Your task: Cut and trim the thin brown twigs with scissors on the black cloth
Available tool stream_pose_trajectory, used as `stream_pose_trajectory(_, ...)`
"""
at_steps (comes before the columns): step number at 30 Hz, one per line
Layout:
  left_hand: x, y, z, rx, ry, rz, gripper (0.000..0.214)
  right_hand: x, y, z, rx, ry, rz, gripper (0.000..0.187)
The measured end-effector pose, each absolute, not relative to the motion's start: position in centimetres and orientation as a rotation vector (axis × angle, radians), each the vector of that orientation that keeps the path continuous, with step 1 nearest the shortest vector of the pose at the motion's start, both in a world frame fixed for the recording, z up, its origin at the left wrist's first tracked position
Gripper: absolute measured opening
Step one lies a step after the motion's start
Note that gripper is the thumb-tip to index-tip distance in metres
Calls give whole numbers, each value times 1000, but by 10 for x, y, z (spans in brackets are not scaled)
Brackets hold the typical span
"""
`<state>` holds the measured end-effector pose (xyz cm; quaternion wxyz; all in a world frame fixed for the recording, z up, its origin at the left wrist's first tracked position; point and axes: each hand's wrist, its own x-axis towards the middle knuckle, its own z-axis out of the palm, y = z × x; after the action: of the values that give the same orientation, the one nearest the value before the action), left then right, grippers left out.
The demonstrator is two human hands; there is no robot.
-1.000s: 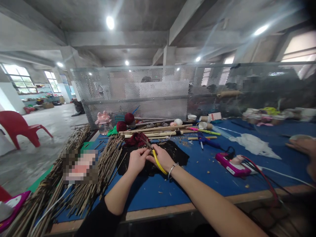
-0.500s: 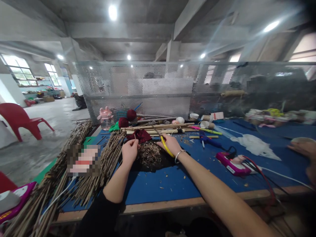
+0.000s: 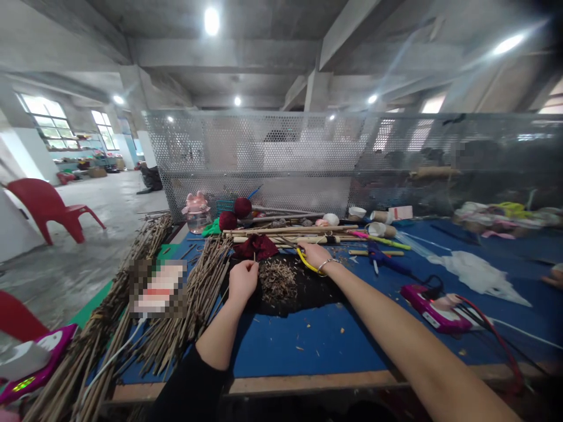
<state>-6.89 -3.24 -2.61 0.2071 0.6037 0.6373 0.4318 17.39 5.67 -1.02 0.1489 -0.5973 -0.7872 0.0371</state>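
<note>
My left hand [image 3: 244, 279] is closed in a pinch on a thin twig [image 3: 254, 256], whose tip pokes up past the fingers. Yellow-handled scissors [image 3: 308, 265] are in my right hand [image 3: 315, 255], with the blades pointing left toward the dark red cloth [image 3: 259, 247]. Between the hands, a heap of short cut twig pieces [image 3: 278, 279] lies on a black cloth [image 3: 310, 298]. A bunch of long brown twigs [image 3: 202, 293] is spread just left of my left hand.
Wooden rods [image 3: 290, 231] and dark red balls [image 3: 243, 207] lie at the back. On the right are a blue glue gun [image 3: 382, 259], a magenta power strip [image 3: 433, 310] with cables, and a plastic bag [image 3: 479, 272]. Another person's hand [image 3: 553, 276] shows at the right edge.
The view has shifted, so most things appear further right. The scissors have drawn up and back from the heap a little. The other person's hand has moved mostly out of view.
</note>
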Motion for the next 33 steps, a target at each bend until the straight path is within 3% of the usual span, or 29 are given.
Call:
stream_pose_trajectory(6,-66,-33,-26,1681,1764,1173,26,160,41,6,-1510,-2252,363,44)
stream_pose_trajectory(13,-67,-32,-24,1711,1800,1170,26,135,18,-1,-1279,-2066,665,30)
stream_pose_trajectory(21,-58,-36,-20,1647,1591,1300,25,146,-20,0,-1310,-1702,1271,53)
stream_pose_trajectory(23,-52,-40,-17,1517,1488,1316,26,144,-32,0,-1276,-1832,1187,53)
stream_pose_trajectory(28,-38,-49,-12,1271,1169,1338,27,135,-41,-10,-1275,-2073,379,56)
stream_pose_trajectory(33,-31,-54,-13,1355,1120,1307,27,133,-36,-23,-1125,-2125,251,64)
